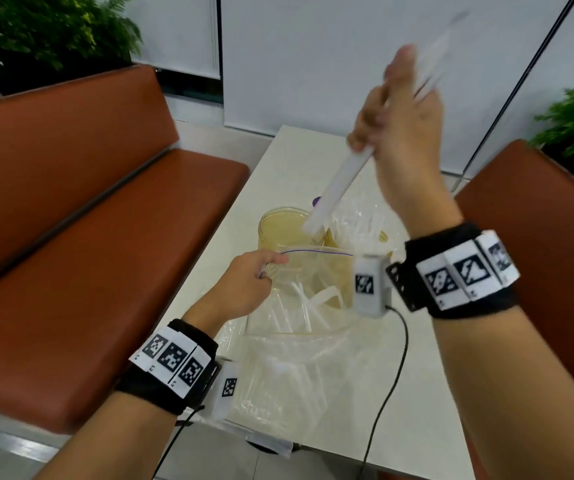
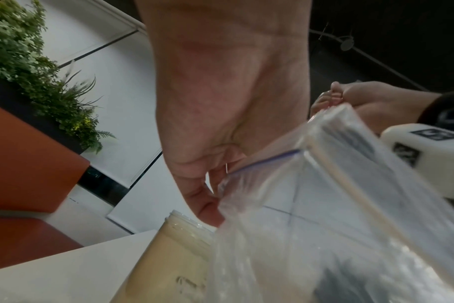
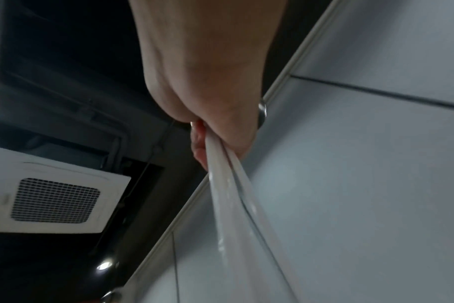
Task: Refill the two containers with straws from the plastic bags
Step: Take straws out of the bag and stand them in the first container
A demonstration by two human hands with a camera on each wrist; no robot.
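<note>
Right hand: the right hand (image 1: 401,133) is raised above the table (image 1: 278,174), its fingers curled round a bundle of wrapped white straws (image 1: 334,188); the right wrist view shows the same grip from below, with a ring on one finger.
Bundle direction: its long axis is a steep diagonal, the lower end pointing down and left to just over the mouth of the left container (image 1: 287,225), the upper end pointing up and right past the fingers, blurred.
Bundle count: several straws; the exact number cannot be told.
Left hand: the left hand (image 1: 247,284) pinches the top edge of the near plastic bag (image 1: 313,292) beside its blue zip line, holding the mouth up and wide.
Near bag: it lies on the table just in front of the containers, with loose white straws inside at mixed angles; too tangled to count.
Bags: two can be made out, the one that is held and a second bag (image 1: 361,216) with straws behind it on the right.
Containers: two yellowish clear ones, side by side; the right container (image 1: 384,237) is mostly hidden by plastic.
Benches: two brown padded benches, one (image 1: 88,237) on the left of the table, another on the right.
Plants: green plants at both upper corners.
</note>
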